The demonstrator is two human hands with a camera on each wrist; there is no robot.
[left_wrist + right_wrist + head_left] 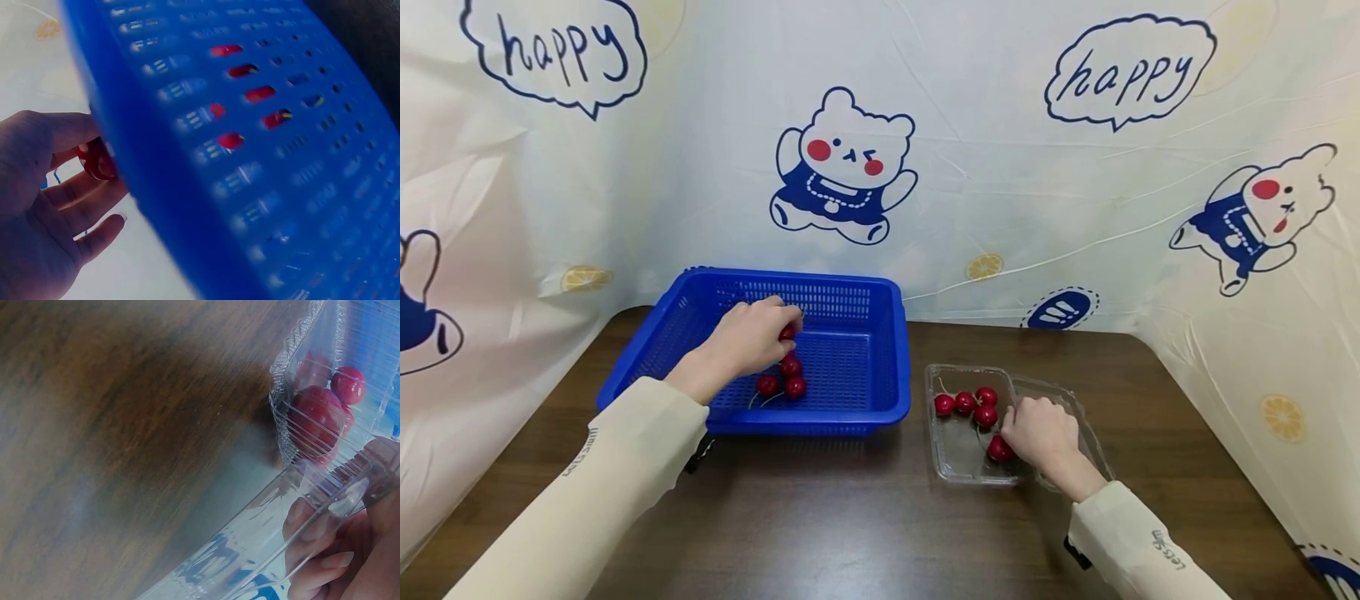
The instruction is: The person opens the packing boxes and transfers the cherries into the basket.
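My left hand reaches over the near left side of a blue plastic basket. Thumb and fingers pinch a red cherry, largely covered by the hand in the head view. Just below it, 3 more cherries lie on the basket floor, thin stems showing. To the right, a clear plastic box lies open on the table with several cherries inside. My right hand grips the box's right edge where the lid joins, fingers curled behind the clear wall. One cherry sits right beside that hand.
The box's clear lid is folded out flat to the right, partly under the right forearm. Everything stands on a dark brown wooden table. A printed cloth with cartoon bears hangs behind the table and along its sides.
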